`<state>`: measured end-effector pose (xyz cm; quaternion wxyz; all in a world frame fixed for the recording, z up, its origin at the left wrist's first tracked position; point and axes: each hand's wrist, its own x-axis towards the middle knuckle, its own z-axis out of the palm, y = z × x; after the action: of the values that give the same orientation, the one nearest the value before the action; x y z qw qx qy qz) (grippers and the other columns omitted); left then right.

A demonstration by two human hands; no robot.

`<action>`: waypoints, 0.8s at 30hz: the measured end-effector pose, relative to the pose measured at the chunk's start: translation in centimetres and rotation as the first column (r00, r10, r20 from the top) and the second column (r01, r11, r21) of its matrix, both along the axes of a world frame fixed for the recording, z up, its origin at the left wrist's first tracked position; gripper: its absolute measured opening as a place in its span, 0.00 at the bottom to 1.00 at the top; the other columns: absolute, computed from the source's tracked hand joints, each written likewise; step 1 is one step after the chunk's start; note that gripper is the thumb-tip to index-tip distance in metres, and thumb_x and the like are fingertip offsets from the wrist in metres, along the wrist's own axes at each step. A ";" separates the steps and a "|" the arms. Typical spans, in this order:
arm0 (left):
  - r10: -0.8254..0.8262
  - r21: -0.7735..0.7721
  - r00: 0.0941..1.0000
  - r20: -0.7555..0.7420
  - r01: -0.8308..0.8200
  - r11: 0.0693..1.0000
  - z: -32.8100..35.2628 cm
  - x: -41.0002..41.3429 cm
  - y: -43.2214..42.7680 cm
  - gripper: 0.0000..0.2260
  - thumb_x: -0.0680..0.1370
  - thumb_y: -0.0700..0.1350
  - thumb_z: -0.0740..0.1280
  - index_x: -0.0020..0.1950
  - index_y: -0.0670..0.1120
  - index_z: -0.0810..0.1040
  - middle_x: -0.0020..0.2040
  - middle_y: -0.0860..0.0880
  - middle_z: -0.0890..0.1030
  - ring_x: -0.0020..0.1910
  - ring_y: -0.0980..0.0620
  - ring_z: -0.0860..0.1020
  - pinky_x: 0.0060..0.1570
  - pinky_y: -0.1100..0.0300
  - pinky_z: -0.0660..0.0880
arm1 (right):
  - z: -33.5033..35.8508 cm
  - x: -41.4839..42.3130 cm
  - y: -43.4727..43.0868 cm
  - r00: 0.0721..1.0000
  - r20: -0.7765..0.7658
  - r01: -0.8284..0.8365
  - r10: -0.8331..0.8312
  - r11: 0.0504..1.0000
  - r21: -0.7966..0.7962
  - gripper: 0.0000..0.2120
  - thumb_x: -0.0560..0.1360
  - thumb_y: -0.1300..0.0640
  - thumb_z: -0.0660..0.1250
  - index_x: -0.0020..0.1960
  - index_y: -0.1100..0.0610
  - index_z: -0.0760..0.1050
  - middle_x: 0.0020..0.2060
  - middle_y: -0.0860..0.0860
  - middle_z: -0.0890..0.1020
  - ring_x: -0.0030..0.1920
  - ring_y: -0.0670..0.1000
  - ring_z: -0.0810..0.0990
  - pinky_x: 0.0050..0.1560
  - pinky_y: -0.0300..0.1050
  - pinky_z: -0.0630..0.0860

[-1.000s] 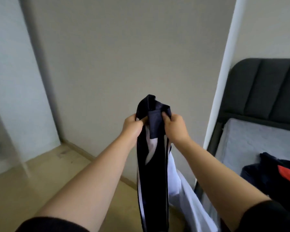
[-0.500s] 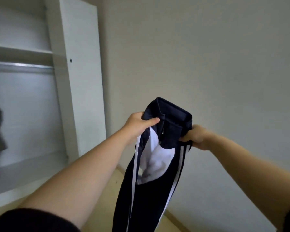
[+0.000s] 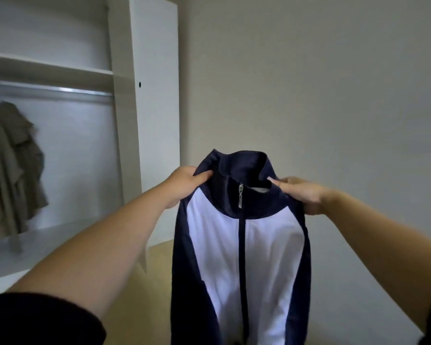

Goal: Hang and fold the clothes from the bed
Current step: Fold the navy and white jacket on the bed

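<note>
Spread wide since half a second before, the navy-and-white jacket (image 3: 244,245) faced the camera, zipped.
Left hand (image 3: 184,181) and right hand (image 3: 301,195) each gripped a shoulder beside the collar, fingers (image 3: 201,176) curled on cloth; it hung in the air beside the open wardrobe (image 3: 154,95).

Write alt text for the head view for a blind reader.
The left hand and right hand hold a navy and white zip jacket up by its shoulders, zipped front facing the camera. At left, an open white wardrobe has an olive garment hanging under its rail.
</note>
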<state>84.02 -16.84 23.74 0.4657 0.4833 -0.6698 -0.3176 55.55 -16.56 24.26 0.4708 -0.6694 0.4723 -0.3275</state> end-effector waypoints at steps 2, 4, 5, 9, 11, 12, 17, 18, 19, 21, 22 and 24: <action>-0.092 0.052 0.992 0.082 0.088 0.995 -0.4 1.7 -0.2 0.06 0.74 0.50 0.71 0.42 0.49 0.82 0.42 0.53 0.85 0.45 0.54 0.83 0.45 0.63 0.77 | -0.3 -0.3 0.0 0.964 -0.227 -0.134 0.142 0.990 0.050 0.10 0.71 0.53 0.71 0.47 0.58 0.81 0.43 0.55 0.85 0.45 0.53 0.84 0.45 0.45 0.79; -0.235 0.157 0.951 0.203 0.206 0.966 -1.0 2.4 -0.1 0.05 0.72 0.43 0.74 0.46 0.51 0.83 0.46 0.54 0.85 0.47 0.56 0.83 0.44 0.66 0.77 | -0.5 0.0 -0.2 0.932 -0.357 -0.082 0.064 0.996 -0.036 0.01 0.74 0.62 0.70 0.44 0.58 0.81 0.40 0.53 0.86 0.43 0.52 0.85 0.44 0.43 0.79; -0.288 0.193 0.933 0.214 0.249 0.949 -1.2 2.4 0.0 0.08 0.71 0.40 0.74 0.46 0.51 0.84 0.47 0.54 0.85 0.48 0.57 0.83 0.43 0.67 0.77 | -0.5 0.1 -0.4 0.933 -0.358 -0.023 -0.024 0.992 -0.127 0.03 0.74 0.62 0.70 0.42 0.58 0.81 0.38 0.52 0.85 0.40 0.50 0.84 0.42 0.42 0.79; -0.295 0.153 0.956 0.011 0.290 0.945 -1.5 2.4 -0.1 0.16 0.73 0.31 0.69 0.41 0.53 0.85 0.44 0.54 0.85 0.45 0.57 0.83 0.40 0.68 0.77 | -0.3 0.2 -0.7 0.973 -0.113 0.163 -0.204 0.942 -0.292 0.11 0.78 0.57 0.65 0.40 0.62 0.77 0.31 0.54 0.81 0.29 0.50 0.78 0.30 0.41 0.72; -0.281 0.142 0.959 -0.018 0.281 0.949 -1.7 2.7 -0.2 0.16 0.73 0.30 0.68 0.41 0.51 0.85 0.44 0.55 0.85 0.45 0.58 0.83 0.41 0.69 0.77 | -0.8 0.2 -0.7 0.978 -0.136 0.132 -0.161 0.971 -0.199 0.15 0.78 0.52 0.64 0.49 0.66 0.78 0.40 0.61 0.82 0.38 0.57 0.80 0.41 0.50 0.76; -0.287 0.147 0.958 0.003 0.284 0.948 -2.0 2.9 -0.3 0.16 0.73 0.30 0.68 0.42 0.51 0.84 0.44 0.55 0.85 0.45 0.58 0.83 0.42 0.69 0.77 | -1.1 0.2 -0.6 0.980 -0.161 0.099 -0.120 0.986 -0.132 0.18 0.78 0.51 0.64 0.53 0.67 0.77 0.45 0.63 0.83 0.43 0.60 0.81 0.48 0.54 0.77; -0.401 0.163 0.897 -0.185 0.430 0.888 -3.0 4.4 0.0 0.25 0.74 0.24 0.59 0.50 0.51 0.85 0.53 0.51 0.84 0.51 0.51 0.82 0.45 0.61 0.79 | -1.0 -1.2 -0.3 0.979 0.106 -0.180 0.176 0.983 0.034 0.15 0.74 0.56 0.64 0.58 0.60 0.77 0.54 0.59 0.83 0.52 0.57 0.83 0.46 0.48 0.80; -0.418 0.160 0.878 -0.235 0.459 0.874 -2.9 4.6 0.1 0.27 0.73 0.23 0.57 0.51 0.51 0.85 0.53 0.51 0.84 0.51 0.50 0.82 0.45 0.60 0.79 | -1.0 -1.6 -0.3 0.969 0.155 -0.198 0.191 0.980 0.030 0.15 0.74 0.59 0.64 0.59 0.59 0.77 0.55 0.58 0.82 0.53 0.57 0.82 0.47 0.48 0.80; -0.419 0.165 0.869 -0.265 0.469 0.868 -2.9 4.8 0.2 0.28 0.73 0.23 0.56 0.50 0.50 0.85 0.52 0.50 0.84 0.49 0.50 0.83 0.44 0.60 0.79 | -1.0 -1.9 -0.4 0.962 0.186 -0.208 0.201 0.978 0.021 0.15 0.73 0.62 0.63 0.60 0.59 0.77 0.55 0.58 0.82 0.53 0.58 0.82 0.48 0.49 0.80; -0.370 0.204 0.888 -0.271 0.429 0.880 -2.9 4.8 0.4 0.28 0.72 0.23 0.52 0.40 0.48 0.86 0.45 0.49 0.85 0.43 0.51 0.83 0.41 0.61 0.79 | -0.9 -2.1 -0.4 0.960 0.184 -0.213 0.212 0.977 -0.016 0.15 0.72 0.67 0.61 0.53 0.58 0.80 0.48 0.57 0.84 0.47 0.56 0.83 0.46 0.47 0.80; -0.339 0.220 0.911 -0.236 0.390 0.894 -2.8 4.8 0.5 0.27 0.71 0.23 0.51 0.35 0.46 0.85 0.43 0.48 0.84 0.41 0.52 0.83 0.41 0.62 0.79 | -0.9 -2.1 -0.4 0.967 0.157 -0.199 0.200 0.980 -0.027 0.16 0.72 0.71 0.59 0.47 0.57 0.83 0.43 0.56 0.84 0.42 0.55 0.83 0.42 0.44 0.80; -0.283 0.238 0.952 -0.113 0.303 0.923 -2.7 4.5 0.7 0.24 0.70 0.25 0.52 0.28 0.45 0.81 0.43 0.47 0.83 0.43 0.50 0.81 0.44 0.63 0.77 | -0.6 -1.8 0.0 0.984 0.081 -0.158 0.157 0.987 -0.001 0.23 0.72 0.74 0.54 0.36 0.56 0.83 0.36 0.56 0.82 0.36 0.53 0.82 0.36 0.41 0.78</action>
<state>88.53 -16.15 21.04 0.3731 0.4203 -0.6704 -0.4846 53.73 -16.56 23.65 0.5157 -0.6896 0.3991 -0.3149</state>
